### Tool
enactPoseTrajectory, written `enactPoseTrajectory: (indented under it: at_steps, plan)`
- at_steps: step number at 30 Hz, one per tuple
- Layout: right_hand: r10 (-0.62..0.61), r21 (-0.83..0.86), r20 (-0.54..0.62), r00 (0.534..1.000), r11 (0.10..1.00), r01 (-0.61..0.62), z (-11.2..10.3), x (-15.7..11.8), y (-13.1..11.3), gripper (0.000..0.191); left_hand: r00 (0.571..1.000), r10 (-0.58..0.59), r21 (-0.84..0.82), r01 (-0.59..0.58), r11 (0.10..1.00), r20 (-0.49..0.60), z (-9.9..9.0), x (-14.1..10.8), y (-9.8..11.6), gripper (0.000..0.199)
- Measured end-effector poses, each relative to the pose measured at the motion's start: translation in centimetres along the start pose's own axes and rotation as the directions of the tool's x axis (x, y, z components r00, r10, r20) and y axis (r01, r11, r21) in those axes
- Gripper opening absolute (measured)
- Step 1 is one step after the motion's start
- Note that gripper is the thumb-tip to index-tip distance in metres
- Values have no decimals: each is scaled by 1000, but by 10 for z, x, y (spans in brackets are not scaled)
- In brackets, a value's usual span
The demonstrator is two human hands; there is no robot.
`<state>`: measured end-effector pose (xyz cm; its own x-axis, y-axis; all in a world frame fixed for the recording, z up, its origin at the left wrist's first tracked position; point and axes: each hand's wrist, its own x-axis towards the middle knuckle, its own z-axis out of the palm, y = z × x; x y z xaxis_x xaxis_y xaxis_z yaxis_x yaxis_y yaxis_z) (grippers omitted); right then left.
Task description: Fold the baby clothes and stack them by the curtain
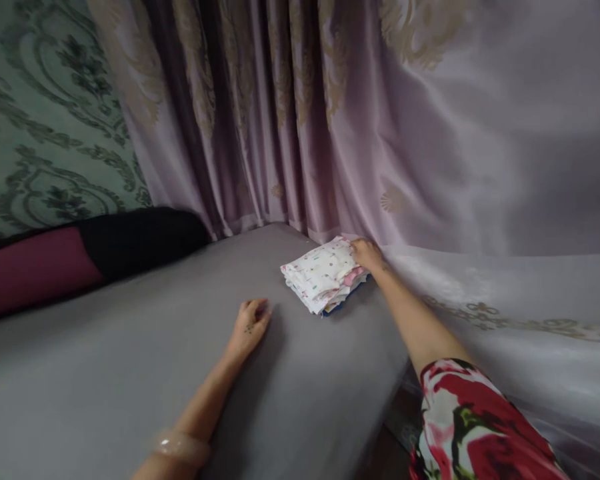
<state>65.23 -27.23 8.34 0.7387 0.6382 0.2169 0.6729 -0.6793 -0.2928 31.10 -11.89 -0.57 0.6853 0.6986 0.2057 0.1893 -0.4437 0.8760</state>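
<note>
A stack of folded cloths [320, 270] lies on the grey bed surface [130, 360] near its far right corner. The top cloth is white with small coloured prints; pink and blue layers show beneath. My right hand [367, 255] rests at the stack's far right corner, its fingers closed on the cloth edge. To the left of the stack and apart from it, my left hand [251, 325] is held low over the bed with its fingers curled together, nothing visible in them. A pale bangle is on my left wrist.
A black and maroon padded headboard or cushion [140, 240] runs along the left back edge. Purple curtains [300, 133] hang behind the bed and down its right side. Green patterned wallpaper [55, 120] covers the left wall. The bed's edge drops off at the lower right.
</note>
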Motion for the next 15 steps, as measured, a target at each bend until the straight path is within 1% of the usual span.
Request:
enactPoseTrajectory:
  at_steps: [2, 5, 8, 11, 13, 15]
  plan:
    - [-25, -36, -12, 1000, 999, 25, 6, -5, -15, 37, 1000, -9, 82, 9, 997, 5, -27, -8, -15, 35]
    - [-60, -64, -1, 998, 996, 60, 18, -15, -39, 39, 1000, -15, 194, 14, 981, 2, -70, -22, -35, 39]
    - [-9, -86, 23, 1000, 996, 11, 28, -24, -54, 53, 998, -47, 330, 58, 942, -40, -114, -40, -54, 45]
    - [47, -105, 26, 999, 993, -44, 33, -29, -59, 59, 994, -59, 452, 94, 887, -90, -160, -64, -69, 46]
    - [48, -106, 21, 999, 993, -46, 36, -30, -58, 59, 991, -75, 513, 122, 850, -110, -189, -81, -77, 45]
    - [44, -103, 5, 999, 994, -44, 37, -30, -58, 58, 980, -112, 552, 186, 812, -165, -216, -99, -84, 42]
